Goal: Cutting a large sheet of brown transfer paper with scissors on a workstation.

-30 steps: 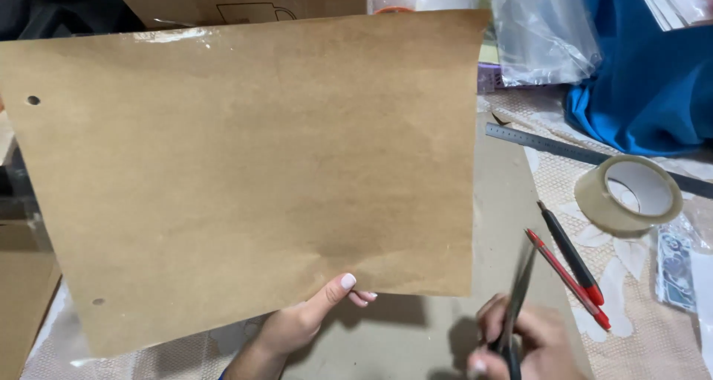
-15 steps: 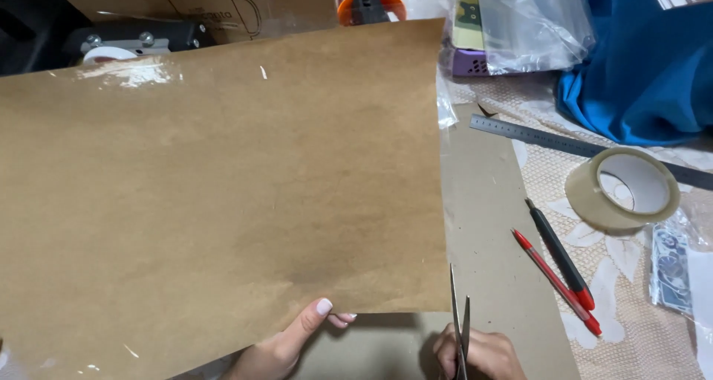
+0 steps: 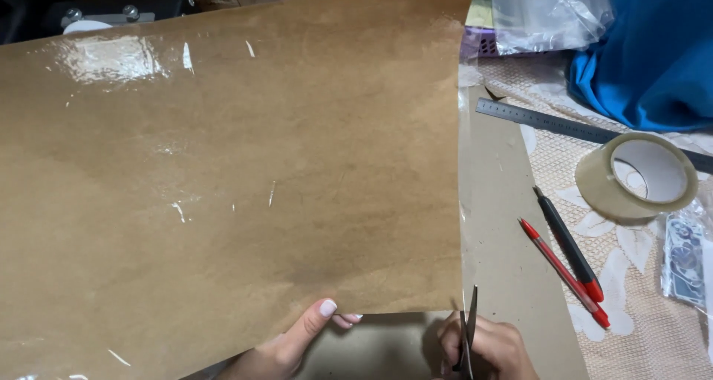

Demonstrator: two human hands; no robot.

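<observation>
At the near edge, right hand: the right hand (image 3: 486, 348) sits low in view, fingers curled closed around the handles of the scissors (image 3: 468, 328); knuckles face up, wrist out of frame
Scissors: blades point up and away, nearly closed, the tips just at the lower right corner of the brown sheet (image 3: 230, 179), beside the clear film strip that overhangs the sheet's right edge
Left hand: the left hand (image 3: 297, 339) comes up from below, thumb on top of the sheet's bottom edge and fingertips showing just under it, pinching the sheet and holding it lifted and tilted
Brown sheet: large, stiff, glossy with clear film, it fills most of the view and hides the work surface behind it; its right edge runs almost straight up from the scissors
Grey board: a flat grey board (image 3: 505, 224) lies on the table under the sheet's right edge
Pens: a red pen (image 3: 564, 274) and a black pen with a red tip (image 3: 568, 244) lie side by side on the lace tablecloth (image 3: 639, 313), right of the board
Tape and ruler: a roll of clear tape (image 3: 637, 176) rests near a steel ruler (image 3: 564, 125)
Far side: blue cloth (image 3: 653, 53) and a clear plastic bag (image 3: 549, 12)
Change: compared with half a second ago the sheet sits a little further right and the scissors have closed in on its corner; a second ago they were opened wide, further right
</observation>
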